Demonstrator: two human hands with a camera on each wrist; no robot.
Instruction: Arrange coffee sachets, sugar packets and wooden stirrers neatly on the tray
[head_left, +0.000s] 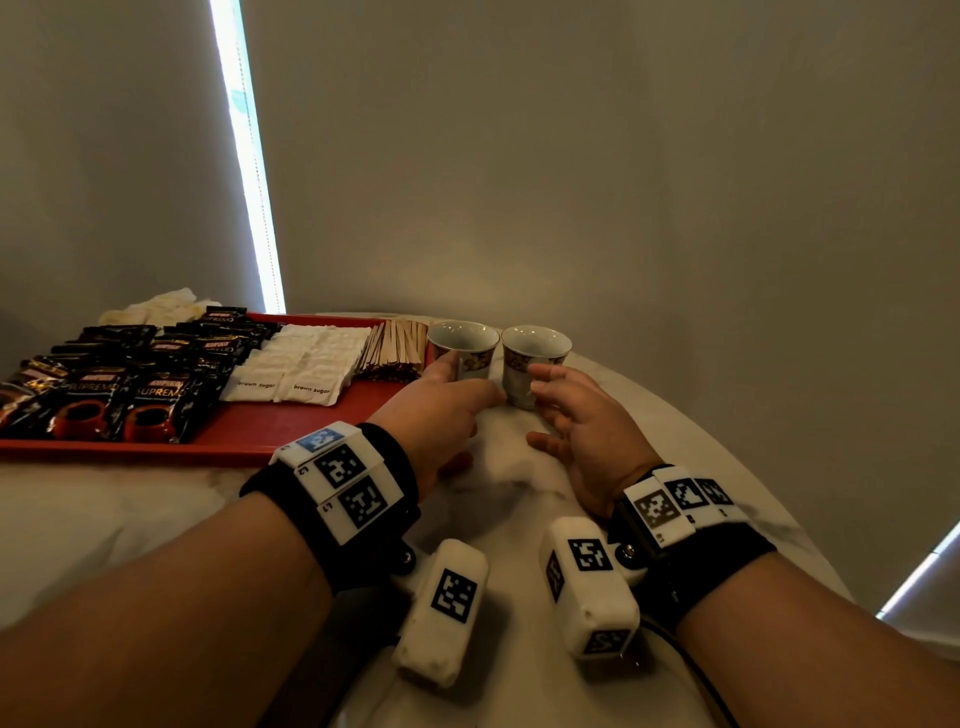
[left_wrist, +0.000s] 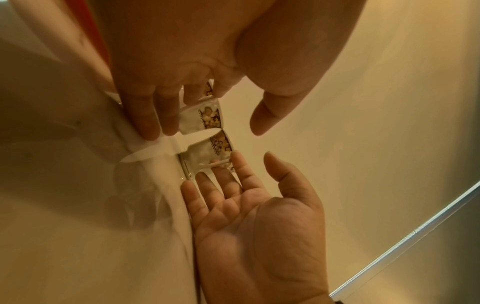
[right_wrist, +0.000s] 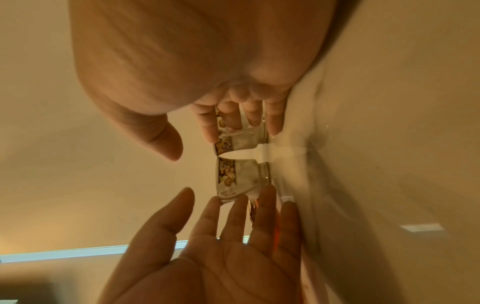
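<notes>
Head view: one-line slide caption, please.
Both hands, left hand and right hand, reach two cups beside the stocked red tray.

Red tray (head_left: 291, 421), black sachets (head_left: 156, 395), white sugar pkts (head_left: 301, 364) (floral-band cups (head_left: 535, 358))

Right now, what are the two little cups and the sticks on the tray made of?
The two cups look like glazed china: white, shiny, with a printed flower band. The sticks look like bare wood: pale tan, flat and dull. The tray is smooth and red, maybe plastic or painted wood; I cannot tell which.
</notes>
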